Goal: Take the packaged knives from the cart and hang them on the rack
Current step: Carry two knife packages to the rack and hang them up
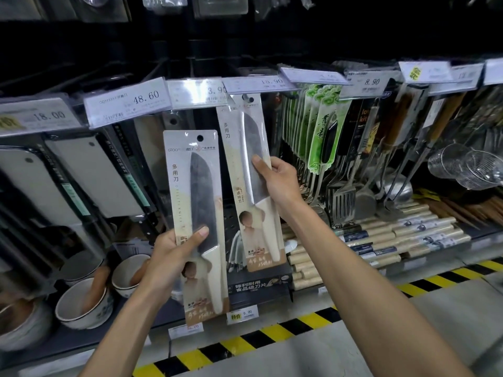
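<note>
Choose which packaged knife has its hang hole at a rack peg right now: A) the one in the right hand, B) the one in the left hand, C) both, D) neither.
A: the upper pack, gripped by the right hand, has its top hole at the peg; the lower pack in the left hand has its hole free.

Fingers of the left hand [174,257] hide behind its beige carded knife pack [196,186]; fingertips of the right hand [280,183] hide behind a second beige knife pack [245,148]. The white ceramic bowls [79,322] at left are blurred.
</note>
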